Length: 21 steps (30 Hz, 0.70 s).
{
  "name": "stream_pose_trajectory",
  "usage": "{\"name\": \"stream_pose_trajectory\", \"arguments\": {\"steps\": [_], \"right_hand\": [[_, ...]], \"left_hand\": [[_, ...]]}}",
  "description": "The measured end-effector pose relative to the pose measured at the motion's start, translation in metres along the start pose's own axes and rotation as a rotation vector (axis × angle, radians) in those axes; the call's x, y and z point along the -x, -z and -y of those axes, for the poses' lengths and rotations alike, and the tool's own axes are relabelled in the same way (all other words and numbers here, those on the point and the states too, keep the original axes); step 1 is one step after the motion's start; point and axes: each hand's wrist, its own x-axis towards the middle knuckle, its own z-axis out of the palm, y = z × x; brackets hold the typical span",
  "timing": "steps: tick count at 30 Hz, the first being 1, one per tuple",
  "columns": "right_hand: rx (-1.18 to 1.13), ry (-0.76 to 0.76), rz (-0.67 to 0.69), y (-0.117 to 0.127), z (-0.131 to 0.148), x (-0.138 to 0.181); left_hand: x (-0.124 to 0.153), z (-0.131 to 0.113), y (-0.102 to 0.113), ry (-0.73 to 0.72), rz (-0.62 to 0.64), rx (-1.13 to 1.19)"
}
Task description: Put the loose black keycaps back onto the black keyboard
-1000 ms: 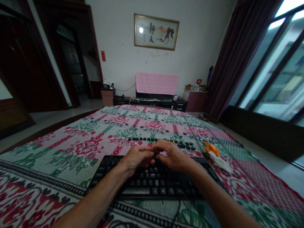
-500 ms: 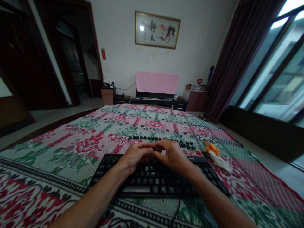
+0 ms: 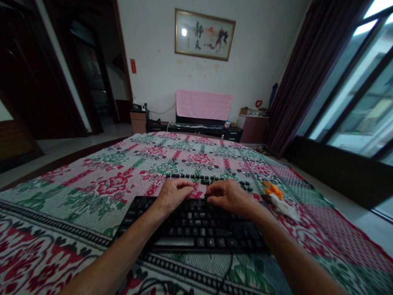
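A black keyboard lies on the patterned cloth before me, with dark keys and a few lighter grey ones in the middle. Over its back edge, left of centre, hovers my left hand, thumb and forefinger a little apart and nothing visible between them. My right hand is at the back edge too, its thumb and fingertips pinched on a small dark keycap. Behind the hands, loose black keycaps stand in a row on the cloth; my right hand partly covers others.
To the right of the keyboard lie an orange item and a crumpled white cloth or tissue. A thin cable runs from the keyboard's near edge. The patterned cloth covers the wide surface.
My hands have moved apart; they were touching at the fingertips above the keyboard. The right hand has shifted right with the small keycap, and the left has drawn back leftward.
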Motion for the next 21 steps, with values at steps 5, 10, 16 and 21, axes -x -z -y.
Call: {"name": "stream_pose_trajectory", "arguments": {"steps": [5,10,16,21], "right_hand": [[0.034,-0.004,0.117,-0.007,-0.004,0.001],[0.069,0.007,0.121,-0.015,-0.009,-0.002],[0.082,0.002,0.151,-0.018,-0.016,-0.002],[0.039,-0.043,0.154,-0.02,-0.019,-0.003]], "left_hand": [[-0.003,0.011,-0.002,-0.058,-0.009,-0.14],[-0.003,0.014,-0.004,-0.085,0.005,-0.154],[-0.001,0.011,-0.005,-0.12,0.026,-0.217],[0.0,0.01,-0.008,-0.13,0.04,-0.255]]}}
